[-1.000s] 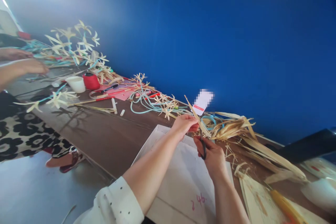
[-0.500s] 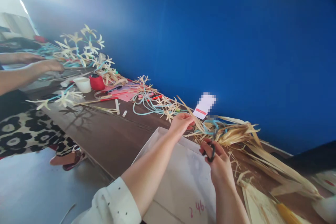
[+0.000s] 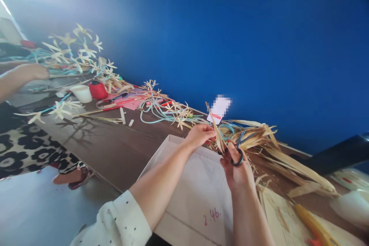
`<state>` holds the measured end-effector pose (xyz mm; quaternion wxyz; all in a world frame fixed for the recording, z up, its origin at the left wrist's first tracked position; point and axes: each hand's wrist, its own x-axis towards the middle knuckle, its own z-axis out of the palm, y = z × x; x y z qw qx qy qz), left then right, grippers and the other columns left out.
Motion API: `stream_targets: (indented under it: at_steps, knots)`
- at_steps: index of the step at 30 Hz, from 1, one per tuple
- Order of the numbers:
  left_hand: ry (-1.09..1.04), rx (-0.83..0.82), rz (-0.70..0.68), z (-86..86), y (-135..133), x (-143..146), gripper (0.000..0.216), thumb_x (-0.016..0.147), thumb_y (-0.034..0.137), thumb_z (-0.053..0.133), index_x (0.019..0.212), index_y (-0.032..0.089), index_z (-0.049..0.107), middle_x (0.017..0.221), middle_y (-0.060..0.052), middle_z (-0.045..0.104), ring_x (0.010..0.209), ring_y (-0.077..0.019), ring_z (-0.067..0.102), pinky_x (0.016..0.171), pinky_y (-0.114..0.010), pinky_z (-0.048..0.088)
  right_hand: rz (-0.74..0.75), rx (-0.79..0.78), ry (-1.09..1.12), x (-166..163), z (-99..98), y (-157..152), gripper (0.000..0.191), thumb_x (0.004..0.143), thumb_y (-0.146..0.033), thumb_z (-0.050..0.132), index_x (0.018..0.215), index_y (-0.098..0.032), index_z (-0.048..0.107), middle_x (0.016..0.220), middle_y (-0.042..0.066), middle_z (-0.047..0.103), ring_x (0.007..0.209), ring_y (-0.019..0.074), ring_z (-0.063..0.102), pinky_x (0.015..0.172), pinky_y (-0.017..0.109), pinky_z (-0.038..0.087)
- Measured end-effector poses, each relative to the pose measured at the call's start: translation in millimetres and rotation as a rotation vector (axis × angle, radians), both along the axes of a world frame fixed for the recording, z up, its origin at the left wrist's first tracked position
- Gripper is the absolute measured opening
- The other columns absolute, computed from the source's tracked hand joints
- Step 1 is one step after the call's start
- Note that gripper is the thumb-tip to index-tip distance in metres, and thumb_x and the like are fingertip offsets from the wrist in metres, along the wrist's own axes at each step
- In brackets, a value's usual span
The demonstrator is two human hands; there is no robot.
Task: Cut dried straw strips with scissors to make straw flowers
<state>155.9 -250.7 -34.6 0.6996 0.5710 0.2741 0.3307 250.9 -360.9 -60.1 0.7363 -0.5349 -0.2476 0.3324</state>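
Fingers [image 3: 211, 134] of the left hand [image 3: 199, 137] are closed in a pinch on a pale husk strip [image 3: 218, 132]. Those of the right hand [image 3: 236, 166] curl around dark scissors [image 3: 238, 157], one finger apparently through a handle loop.

Through the head camera I have a blue wall [image 3: 230, 38] filling the back and the brown table [image 3: 106, 153] running along its foot. On the table, under both forearms, I see a white box [image 3: 201, 184] with "2.46." written near its near end. Beyond the right hand lies a heap of dried husks [image 3: 255, 138], its long leaves trailing down to the right. Near the wall is a white card-like rectangle [image 3: 217, 109], partly blurred out.

The scissors' blades point up and rightward, toward the husks; I cannot tell how far they are parted. The strip is between the hands, above the box's far edge. Its long axis is steep: the upper tip leans slightly left, toward the card, and the broader lower end slants right, toward the right hand. I cannot tell whether that end touches it.
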Motion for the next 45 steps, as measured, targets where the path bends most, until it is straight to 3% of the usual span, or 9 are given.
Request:
stream_targets:
  at_steps: [7,19,32,41,45]
  knots:
    - [0.021,0.077,-0.071,-6.5,-4.7,3.1,0.023,0.067,0.034,0.062,0.075,0.013,0.058,0.068,-0.003,0.059,0.060,-0.0088,0.054,0.054,-0.020,0.045,-0.073,-0.005,0.043,-2.2,0.2,2.1,0.044,0.055,-0.030,0.075,0.097,-0.023,0.060,0.068,-0.005,0.054,0.051,0.0057,0.046,0.044,0.018,0.031]
    - [0.070,0.083,-0.169,-0.2,-7.9,-2.5,0.034,0.066,0.037,0.062,0.091,0.016,0.062,0.079,-0.004,0.060,0.069,-0.0101,0.053,0.058,-0.020,0.041,-0.111,0.000,0.076,-2.4,1.0,2.3,0.041,0.056,-0.024,0.076,0.094,-0.020,0.061,0.064,-0.003,0.056,0.050,0.0070,0.047,0.042,0.017,0.030]
    - [0.144,0.086,0.070,-9.3,-4.3,5.8,0.035,0.061,0.047,0.062,0.070,0.013,0.063,0.060,0.000,0.053,0.053,-0.0070,0.042,0.052,-0.020,0.033,-0.121,0.049,-0.004,1.5,-9.6,4.9,0.036,0.059,-0.023,0.074,0.091,-0.023,0.060,0.067,-0.005,0.054,0.054,0.0064,0.048,0.049,0.018,0.035]
    - [0.131,0.088,0.268,-8.1,-12.4,15.4,0.025,0.064,0.037,0.060,0.060,0.013,0.058,0.052,0.002,0.049,0.048,-0.0069,0.040,0.050,-0.020,0.032,-0.089,0.068,-0.046,-3.1,-10.6,9.1,0.036,0.060,-0.025,0.073,0.093,-0.019,0.059,0.070,-0.003,0.055,0.054,0.0076,0.048,0.054,0.021,0.038]
    - [0.145,0.053,0.384,-5.7,-0.7,8.3,0.023,0.065,0.035,0.058,0.059,0.013,0.058,0.051,0.001,0.049,0.049,-0.0079,0.041,0.050,-0.020,0.031,-0.096,0.032,-0.030,-3.1,-11.3,8.2,0.035,0.059,-0.023,0.074,0.090,-0.018,0.059,0.066,-0.004,0.053,0.055,0.0074,0.047,0.052,0.020,0.036]
